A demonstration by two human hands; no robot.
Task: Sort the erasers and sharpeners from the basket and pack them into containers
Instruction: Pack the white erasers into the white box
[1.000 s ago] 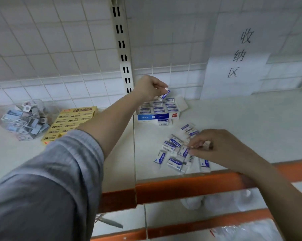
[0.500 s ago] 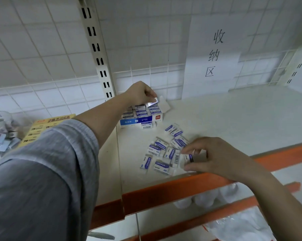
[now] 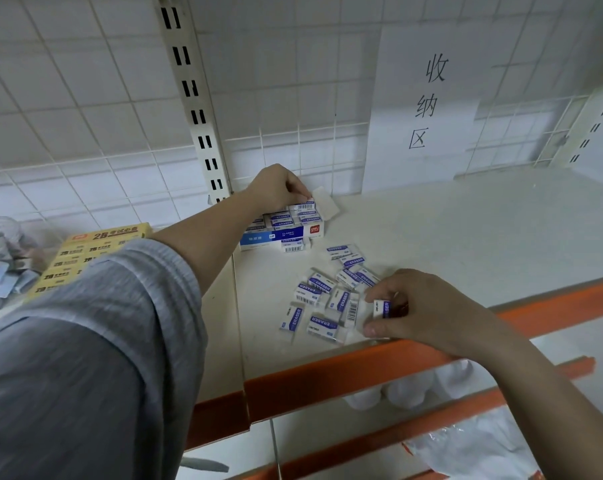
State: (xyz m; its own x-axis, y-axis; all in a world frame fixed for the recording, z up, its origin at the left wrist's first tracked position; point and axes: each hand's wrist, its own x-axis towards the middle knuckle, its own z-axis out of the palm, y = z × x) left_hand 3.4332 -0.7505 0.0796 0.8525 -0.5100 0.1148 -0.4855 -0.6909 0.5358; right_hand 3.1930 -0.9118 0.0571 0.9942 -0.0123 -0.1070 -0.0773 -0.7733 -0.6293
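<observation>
A blue-and-white eraser box (image 3: 276,236) stands open at the back of the white shelf, filled with rows of erasers. My left hand (image 3: 276,188) reaches over it and pinches an eraser (image 3: 303,206) at the box's back right corner. Several loose white erasers with blue sleeves (image 3: 322,299) lie scattered near the shelf's front edge. My right hand (image 3: 418,308) rests at the right side of that pile, its fingers curled round one eraser (image 3: 382,309).
A yellow 2B eraser box (image 3: 85,254) and a clear container of small items (image 3: 2,268) sit on the left shelf section. The orange shelf rail (image 3: 328,375) runs along the front. A paper sign (image 3: 428,102) hangs on the tiled back wall.
My left hand has lowered its eraser down onto the box's back right corner. My right hand has taken hold of one eraser from the loose pile. The camera has turned left to right.
</observation>
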